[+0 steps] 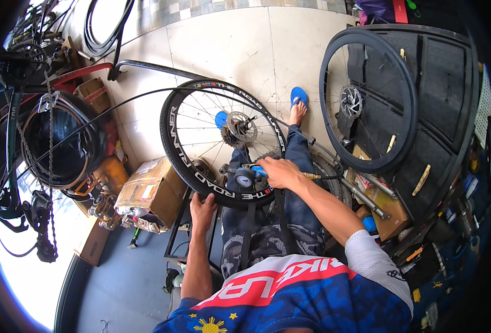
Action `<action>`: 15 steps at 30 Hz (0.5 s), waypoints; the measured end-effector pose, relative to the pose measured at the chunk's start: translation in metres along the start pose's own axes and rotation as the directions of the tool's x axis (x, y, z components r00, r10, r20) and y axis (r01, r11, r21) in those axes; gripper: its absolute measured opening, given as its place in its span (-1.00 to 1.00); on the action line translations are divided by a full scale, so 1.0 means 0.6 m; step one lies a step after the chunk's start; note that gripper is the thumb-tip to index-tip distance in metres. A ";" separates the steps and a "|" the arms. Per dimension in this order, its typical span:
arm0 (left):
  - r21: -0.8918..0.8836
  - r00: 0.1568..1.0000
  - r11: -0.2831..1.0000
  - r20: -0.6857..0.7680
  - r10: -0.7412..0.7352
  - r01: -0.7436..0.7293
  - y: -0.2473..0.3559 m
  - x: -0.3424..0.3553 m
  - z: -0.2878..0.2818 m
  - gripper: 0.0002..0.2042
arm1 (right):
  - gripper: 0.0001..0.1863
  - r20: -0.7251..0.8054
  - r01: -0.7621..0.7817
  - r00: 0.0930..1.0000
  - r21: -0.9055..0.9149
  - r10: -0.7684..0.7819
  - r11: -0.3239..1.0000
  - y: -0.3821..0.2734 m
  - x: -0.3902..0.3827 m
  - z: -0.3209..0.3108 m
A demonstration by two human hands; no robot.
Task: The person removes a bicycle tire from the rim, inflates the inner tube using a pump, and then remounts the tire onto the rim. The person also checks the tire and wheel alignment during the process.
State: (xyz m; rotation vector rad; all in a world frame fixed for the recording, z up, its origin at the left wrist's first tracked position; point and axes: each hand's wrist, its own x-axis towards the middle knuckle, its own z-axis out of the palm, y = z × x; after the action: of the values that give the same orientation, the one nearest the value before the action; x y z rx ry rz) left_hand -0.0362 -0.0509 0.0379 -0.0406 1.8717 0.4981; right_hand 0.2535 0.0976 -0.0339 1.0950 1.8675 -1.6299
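A bicycle wheel (174, 150) with a black tyre, a deep dark rim with white lettering and a disc rotor (242, 127) leans across my thighs. My left hand (202, 210) is closed round the tyre at its near left edge, thumb on top and fingers partly hidden. My right hand (281, 173) is wrapped round a blue tyre inflator (260, 170) with a round dial gauge (244, 177), over the near part of the rim. From the inflator's right end a brass fitting (312, 176) leads into a black hose (334, 173). The valve cannot be made out.
A second wheel (327, 72) rests at the right on a dark foam-covered surface (445, 105). Cardboard boxes (151, 191) stand at the left, by a bicycle with a hanging chain (50, 161). My sandalled foot (298, 108) is on the tiled floor. A silver tube (365, 198) lies right of my legs.
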 end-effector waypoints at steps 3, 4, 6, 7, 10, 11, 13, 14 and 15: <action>0.015 0.967 0.997 -0.244 -0.068 0.073 -0.007 0.001 0.008 -0.60 | -0.45 0.005 0.008 1.000 -0.047 -0.008 0.999 -0.003 0.014 0.014; -0.007 0.967 0.997 -0.241 -0.078 0.078 -0.008 0.003 0.008 -0.60 | -0.46 -0.008 0.021 1.000 -0.051 -0.021 0.998 -0.004 0.017 0.017; -0.054 0.961 0.992 -0.247 -0.128 0.118 -0.011 0.003 0.008 -0.60 | -0.48 -0.009 0.020 1.000 -0.066 -0.021 0.998 -0.007 0.023 0.025; -0.028 0.962 0.997 -0.264 -0.075 0.070 -0.012 0.002 0.012 -0.62 | -0.50 -0.017 0.039 0.999 -0.070 -0.040 0.997 -0.009 0.026 0.027; 0.223 0.959 0.975 -0.276 0.063 0.000 0.002 0.006 0.016 -0.62 | -0.53 -0.019 0.060 0.998 -0.085 -0.061 0.995 -0.013 0.034 0.030; 0.276 0.956 0.960 -0.271 0.114 -0.036 0.007 0.006 0.017 -0.64 | -0.53 -0.019 0.062 0.998 -0.084 -0.064 0.995 -0.014 0.035 0.031; 0.282 0.959 0.959 -0.259 0.116 -0.040 0.018 0.007 0.018 -0.67 | -0.53 -0.022 0.074 0.997 -0.084 -0.076 0.994 -0.015 0.037 0.033; 0.270 0.961 0.963 -0.260 0.096 -0.023 0.021 0.007 0.019 -0.69 | -0.54 -0.026 0.083 0.996 -0.084 -0.085 0.993 -0.014 0.038 0.033; 0.281 0.962 0.959 -0.249 0.110 -0.037 0.023 0.007 0.019 -0.71 | -0.54 -0.021 0.080 0.996 -0.084 -0.082 0.993 -0.015 0.040 0.035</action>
State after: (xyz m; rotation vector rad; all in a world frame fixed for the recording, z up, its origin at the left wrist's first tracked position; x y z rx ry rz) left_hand -0.0315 -0.0333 0.0353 0.1569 2.1951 0.2897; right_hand 0.2286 0.0844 -0.0511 1.0215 2.0011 -1.5731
